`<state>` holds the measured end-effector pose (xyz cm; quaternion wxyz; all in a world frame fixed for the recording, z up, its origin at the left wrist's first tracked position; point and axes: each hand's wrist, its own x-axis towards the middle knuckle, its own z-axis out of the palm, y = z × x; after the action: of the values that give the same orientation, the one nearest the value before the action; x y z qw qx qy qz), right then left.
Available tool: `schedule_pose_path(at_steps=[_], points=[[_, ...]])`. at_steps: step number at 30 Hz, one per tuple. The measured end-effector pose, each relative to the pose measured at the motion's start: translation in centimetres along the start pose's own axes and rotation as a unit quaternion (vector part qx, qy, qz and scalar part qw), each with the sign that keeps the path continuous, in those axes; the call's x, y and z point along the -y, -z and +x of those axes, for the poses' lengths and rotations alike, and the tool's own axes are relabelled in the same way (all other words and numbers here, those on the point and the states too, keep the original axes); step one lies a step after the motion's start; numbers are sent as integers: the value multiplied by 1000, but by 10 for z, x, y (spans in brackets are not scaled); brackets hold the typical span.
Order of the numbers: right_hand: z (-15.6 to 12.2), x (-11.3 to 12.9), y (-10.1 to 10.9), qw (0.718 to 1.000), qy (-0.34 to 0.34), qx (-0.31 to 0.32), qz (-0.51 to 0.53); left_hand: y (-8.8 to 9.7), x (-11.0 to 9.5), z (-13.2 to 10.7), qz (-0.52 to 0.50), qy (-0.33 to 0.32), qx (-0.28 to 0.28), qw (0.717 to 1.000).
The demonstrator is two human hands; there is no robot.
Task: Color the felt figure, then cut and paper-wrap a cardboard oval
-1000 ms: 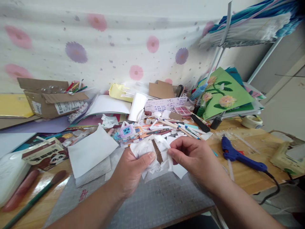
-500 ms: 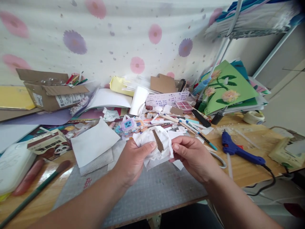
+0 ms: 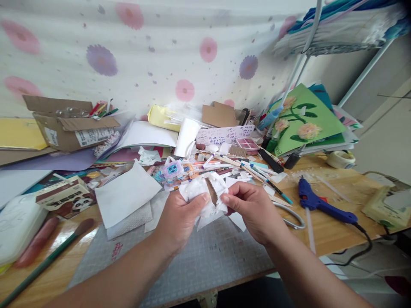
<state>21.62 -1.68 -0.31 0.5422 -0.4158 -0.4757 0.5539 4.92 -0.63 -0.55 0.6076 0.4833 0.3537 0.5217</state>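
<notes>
Above the grey cutting mat point(image 3: 221, 256), my left hand point(image 3: 181, 218) is closed around the left side of a piece of brown cardboard point(image 3: 212, 192) wrapped in crumpled white tissue paper point(image 3: 195, 188). Its thumb presses on the paper from above. A narrow brown strip with a ridged edge shows between the two sides of the tissue. My right hand point(image 3: 247, 205) pinches the right edge of the tissue between thumb and fingers. Beneath the bundle hangs a flat white corner of paper. The fingers under the bundle are hidden.
Pens and paper scraps point(image 3: 231, 160) crowd the table behind my hands. White sheets point(image 3: 126, 192) lie to the left, beside a panda-printed box point(image 3: 69, 196) and a long brush point(image 3: 48, 256). A blue glue gun point(image 3: 324, 203) with a cord and grey-handled scissors point(image 3: 295, 218) lie right.
My right hand has shifted slightly left, bringing the right tissue edge inward over the cardboard. The left hand keeps its hold in nearly the same place.
</notes>
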Motion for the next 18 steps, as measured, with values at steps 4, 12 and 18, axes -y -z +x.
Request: schedule_pose_path(at_steps=[4,12,18], points=[[-3,3,5,997,-4,57,61,-5,-6,1,-63,23,2,998],[3,5,3,999,23,6,-32,-3,0,0,-20,6,5,1000],[6,3,-6,987,43,-62,-141,2,8,0,38,-12,-40,998]])
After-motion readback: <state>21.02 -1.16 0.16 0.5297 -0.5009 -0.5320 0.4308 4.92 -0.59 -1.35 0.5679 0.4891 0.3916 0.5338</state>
